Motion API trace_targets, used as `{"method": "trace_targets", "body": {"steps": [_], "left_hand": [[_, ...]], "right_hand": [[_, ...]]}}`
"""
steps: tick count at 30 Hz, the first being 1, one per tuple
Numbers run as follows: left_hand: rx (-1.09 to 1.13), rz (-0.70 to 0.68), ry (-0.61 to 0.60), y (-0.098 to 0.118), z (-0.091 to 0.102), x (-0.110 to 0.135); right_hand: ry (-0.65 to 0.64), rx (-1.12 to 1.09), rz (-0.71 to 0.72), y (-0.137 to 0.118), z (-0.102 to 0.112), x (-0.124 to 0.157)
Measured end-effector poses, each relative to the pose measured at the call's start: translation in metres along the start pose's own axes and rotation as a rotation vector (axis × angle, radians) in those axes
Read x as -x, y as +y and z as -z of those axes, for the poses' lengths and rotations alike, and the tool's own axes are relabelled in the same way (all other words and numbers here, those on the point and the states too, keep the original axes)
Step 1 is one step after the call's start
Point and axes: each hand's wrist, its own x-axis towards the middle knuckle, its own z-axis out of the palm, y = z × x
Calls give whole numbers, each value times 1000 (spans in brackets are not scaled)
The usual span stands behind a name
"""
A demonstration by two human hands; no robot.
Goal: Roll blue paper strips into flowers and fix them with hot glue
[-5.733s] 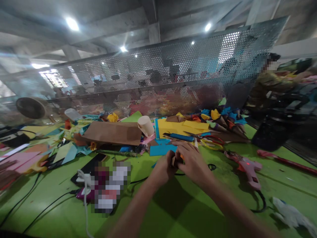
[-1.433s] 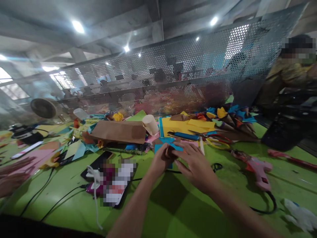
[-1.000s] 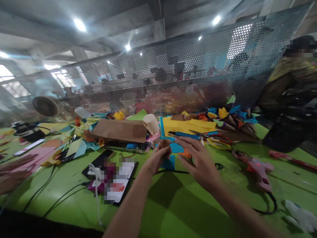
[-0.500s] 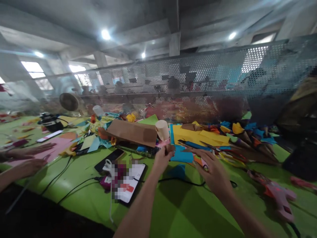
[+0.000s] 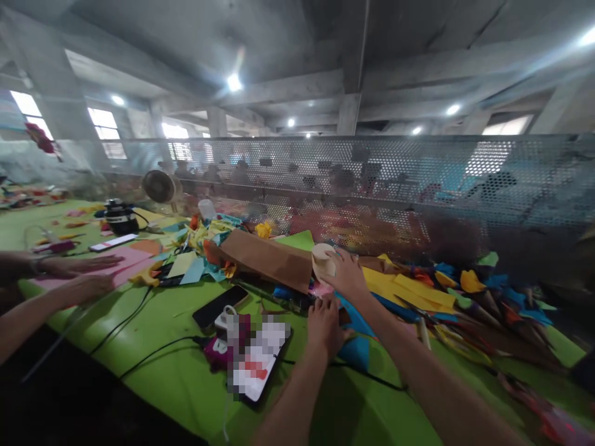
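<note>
My right hand (image 5: 348, 277) reaches forward over the craft clutter, its fingers closed round a beige tape roll (image 5: 321, 262) that lies beside the brown paper bag (image 5: 267, 261). Nearer to me, my left hand (image 5: 325, 325) rests on the green table (image 5: 153, 384) with its fingers curled together. A small brown paper piece (image 5: 344, 316) sits pinched at its thumb side. Blue paper (image 5: 356, 352) lies just right of that hand.
Yellow sheets (image 5: 409, 288) and several paper cones (image 5: 493, 305) cover the right. A black phone (image 5: 220, 306), a second device (image 5: 258, 359) and cables (image 5: 139, 360) lie to the left. Another person's hands (image 5: 74, 280) press on pink paper. A fan (image 5: 158, 186) and a perforated metal screen (image 5: 381, 176) stand behind.
My view has swung left. The right hand left the blue paper and went forward onto the tape roll. The left hand dropped back down to the table.
</note>
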Motion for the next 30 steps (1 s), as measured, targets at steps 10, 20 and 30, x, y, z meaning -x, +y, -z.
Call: {"method": "trace_targets", "body": {"steps": [10, 20, 30], "left_hand": [[25, 28, 229, 7, 4, 0], [624, 87, 323, 6, 16, -9], [1728, 162, -43, 19, 31, -1]], "right_hand": [[-71, -56, -43, 7, -43, -55], [116, -718, -435, 18, 14, -50], [-119, -1244, -618, 6, 63, 103]]}}
